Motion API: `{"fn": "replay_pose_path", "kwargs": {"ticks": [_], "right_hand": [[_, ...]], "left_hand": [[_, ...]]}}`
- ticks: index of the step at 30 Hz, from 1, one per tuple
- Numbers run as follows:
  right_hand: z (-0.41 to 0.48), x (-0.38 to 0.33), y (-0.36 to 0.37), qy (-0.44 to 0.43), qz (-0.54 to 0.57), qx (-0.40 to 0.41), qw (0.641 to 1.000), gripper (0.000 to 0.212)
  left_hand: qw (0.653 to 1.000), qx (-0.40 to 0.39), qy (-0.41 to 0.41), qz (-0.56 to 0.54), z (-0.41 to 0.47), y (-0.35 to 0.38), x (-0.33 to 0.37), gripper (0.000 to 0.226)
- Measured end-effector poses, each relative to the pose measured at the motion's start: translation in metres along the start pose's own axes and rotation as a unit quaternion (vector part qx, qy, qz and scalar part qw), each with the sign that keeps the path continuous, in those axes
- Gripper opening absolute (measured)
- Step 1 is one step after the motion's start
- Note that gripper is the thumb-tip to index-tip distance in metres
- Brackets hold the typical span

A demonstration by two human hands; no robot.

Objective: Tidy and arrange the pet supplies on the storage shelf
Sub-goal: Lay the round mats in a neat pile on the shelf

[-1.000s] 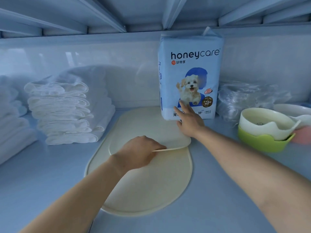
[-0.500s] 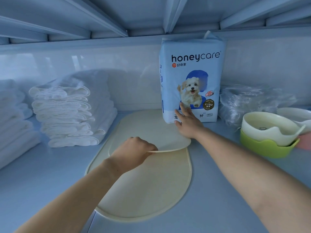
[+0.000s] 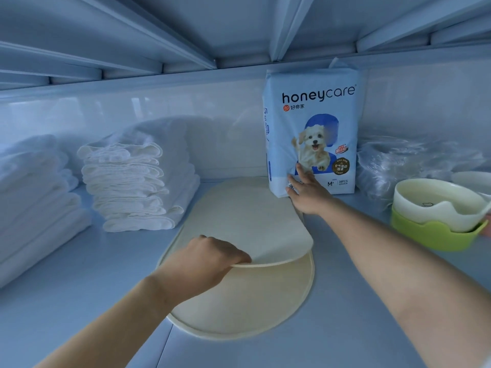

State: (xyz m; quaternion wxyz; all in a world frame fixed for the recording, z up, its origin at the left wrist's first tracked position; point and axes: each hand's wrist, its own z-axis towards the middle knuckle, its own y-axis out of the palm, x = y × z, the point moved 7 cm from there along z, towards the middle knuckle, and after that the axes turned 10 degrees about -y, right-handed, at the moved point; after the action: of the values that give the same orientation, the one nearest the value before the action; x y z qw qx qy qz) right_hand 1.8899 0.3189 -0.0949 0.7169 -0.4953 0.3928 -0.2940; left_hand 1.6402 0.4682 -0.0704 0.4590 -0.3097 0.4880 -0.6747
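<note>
While my left hand point(image 3: 210, 257) is gripping the near edge of the top mat point(image 3: 247, 224), fingers curled round it and holding it slightly off the bottom mat point(image 3: 239, 301) in the middle of the shelf point(image 3: 93, 274), my right hand point(image 3: 308, 192) is pressing with straight fingers against the lower left corner of the pad pack point(image 3: 313, 134), which is standing upright against the back wall at the mats' far end. I am judging this to be the mat-squaring step, with the pack being steadied. Next, I am thinking, the top mat needs sliding flush over the bottom one without tipping the pack.
</note>
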Motion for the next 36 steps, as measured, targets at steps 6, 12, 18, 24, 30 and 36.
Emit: {"fn": "replay_pose_path", "kwargs": {"ticks": [6,12,18,24,30,36], "right_hand": [[-0.011,-0.011,-0.008,0.014,0.03,0.031,0.999,0.05],[-0.048,-0.039,-0.006,-0.043,0.069,0.042,0.996,0.047],[-0.114,-0.073,0.004,-0.135,0.079,-0.006,0.988,0.045],[-0.166,-0.085,0.01,-0.153,0.112,-0.051,0.98,0.046],[-0.199,-0.081,0.013,-0.138,0.114,-0.047,0.983,0.044],[-0.217,-0.074,0.007,-0.123,0.124,-0.028,0.984,0.044]], "left_hand": [[0.994,-0.068,-0.076,0.044,-0.011,0.019,0.001,0.032],[0.995,-0.081,-0.057,0.012,-0.024,0.027,0.007,0.03],[0.991,-0.1,-0.077,-0.047,-0.043,0.028,0.006,0.06],[0.982,-0.111,-0.148,-0.049,-0.042,0.022,0.012,0.067],[0.979,-0.134,-0.15,0.018,-0.03,0.016,0.037,0.043],[0.97,-0.152,-0.187,0.028,-0.038,0.022,0.036,0.058]]}}
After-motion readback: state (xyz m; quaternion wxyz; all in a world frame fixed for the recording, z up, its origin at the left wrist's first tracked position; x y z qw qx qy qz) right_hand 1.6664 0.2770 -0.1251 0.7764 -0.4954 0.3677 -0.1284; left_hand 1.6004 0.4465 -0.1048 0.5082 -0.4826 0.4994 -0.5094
